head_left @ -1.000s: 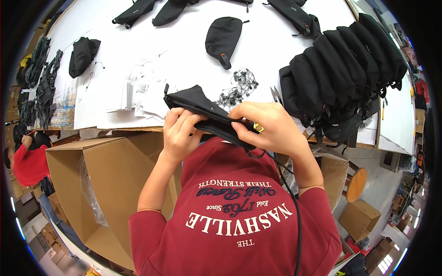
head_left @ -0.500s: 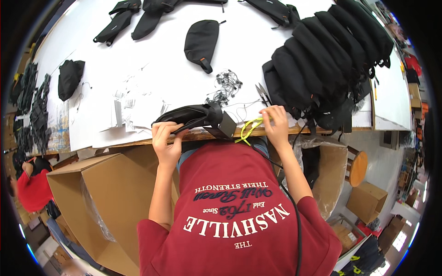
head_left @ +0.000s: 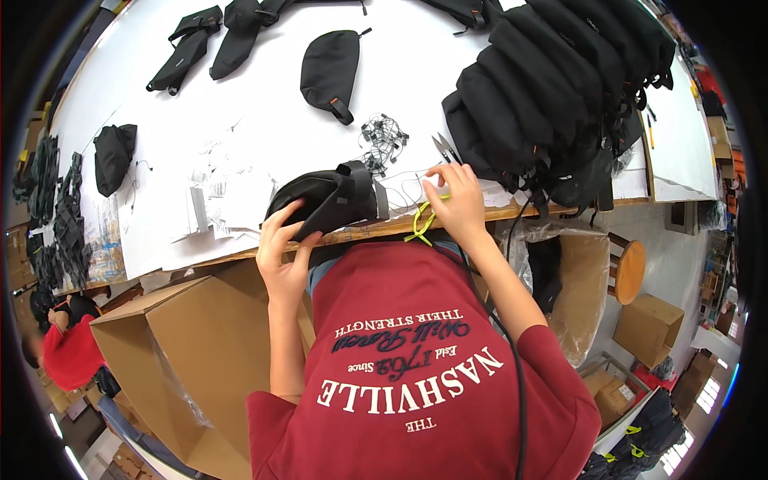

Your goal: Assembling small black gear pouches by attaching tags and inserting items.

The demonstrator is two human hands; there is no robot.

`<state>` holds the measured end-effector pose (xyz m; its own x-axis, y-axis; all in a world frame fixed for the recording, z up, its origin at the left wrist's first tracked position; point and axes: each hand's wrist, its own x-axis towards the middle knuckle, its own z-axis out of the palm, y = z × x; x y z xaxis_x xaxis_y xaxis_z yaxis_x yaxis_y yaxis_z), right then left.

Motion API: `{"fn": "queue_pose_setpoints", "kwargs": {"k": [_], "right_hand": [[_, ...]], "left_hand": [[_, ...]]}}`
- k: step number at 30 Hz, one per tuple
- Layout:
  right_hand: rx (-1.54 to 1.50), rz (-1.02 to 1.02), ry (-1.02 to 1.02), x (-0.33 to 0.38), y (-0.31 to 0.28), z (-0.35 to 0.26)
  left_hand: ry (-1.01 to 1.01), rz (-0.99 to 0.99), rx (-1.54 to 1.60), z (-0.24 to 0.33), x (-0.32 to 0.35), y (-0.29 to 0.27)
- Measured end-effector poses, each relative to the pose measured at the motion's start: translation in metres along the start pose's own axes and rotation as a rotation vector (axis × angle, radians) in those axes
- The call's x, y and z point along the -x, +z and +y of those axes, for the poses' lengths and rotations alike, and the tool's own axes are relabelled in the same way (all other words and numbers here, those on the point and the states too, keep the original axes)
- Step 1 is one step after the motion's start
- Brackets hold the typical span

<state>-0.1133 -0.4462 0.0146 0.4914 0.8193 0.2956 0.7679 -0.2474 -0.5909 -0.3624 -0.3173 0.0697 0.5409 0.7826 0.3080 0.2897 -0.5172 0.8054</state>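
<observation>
My left hand (head_left: 282, 248) grips a black fabric pouch (head_left: 320, 200) at the table's front edge, thumb on the near side and fingers at its opening. A dark flat tab or strap stands at the pouch's right end. My right hand (head_left: 460, 204) is to the right of the pouch, fingers curled around a yellow-green cord (head_left: 420, 222) that runs down toward my waist. Whether anything else lies in that palm is hidden. Beyond the right fingers lie a pair of scissors (head_left: 445, 149) and a tangle of thin black strings with small tags (head_left: 384, 140).
Black pouches are stacked in a big row (head_left: 536, 80) at the right. Another pouch (head_left: 330, 72) lies mid-table; one more (head_left: 114, 160) is at the left. Paper scraps (head_left: 216, 176) litter the white tabletop. Open cardboard boxes (head_left: 200, 344) stand below the edge. A person in red (head_left: 72, 348) is at far left.
The pouch has tipped up and opened wider toward me in my left hand. My right hand has moved slightly left, with the cord. The whole view has shifted a little.
</observation>
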Motion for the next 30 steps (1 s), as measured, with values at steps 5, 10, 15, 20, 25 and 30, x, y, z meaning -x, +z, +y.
{"fn": "queue_pose_setpoints", "kwargs": {"k": [5,10,15,20,25,30], "right_hand": [[-0.260,-0.095,0.071,-0.012,-0.002,-0.025],[-0.905,-0.603,0.044,-0.019,-0.026,-0.060],[-0.592,-0.476,0.047,-0.017,-0.023,-0.071],[-0.718,-0.498,0.241,-0.026,-0.055,-0.056],[-1.786,-0.483,0.407,-0.027,-0.056,-0.012],[-1.865,-0.138,0.272,-0.050,-0.039,-0.030]], "left_hand": [[0.089,-0.001,0.012,0.002,-0.001,-0.009],[-0.070,0.071,0.131,0.013,0.002,-0.007],[-0.214,0.105,0.160,0.023,-0.001,-0.003],[-0.254,0.072,0.002,0.011,0.001,-0.020],[-0.336,-0.288,0.005,0.013,0.009,-0.037],[-0.426,-0.600,0.257,0.028,0.018,-0.033]]}}
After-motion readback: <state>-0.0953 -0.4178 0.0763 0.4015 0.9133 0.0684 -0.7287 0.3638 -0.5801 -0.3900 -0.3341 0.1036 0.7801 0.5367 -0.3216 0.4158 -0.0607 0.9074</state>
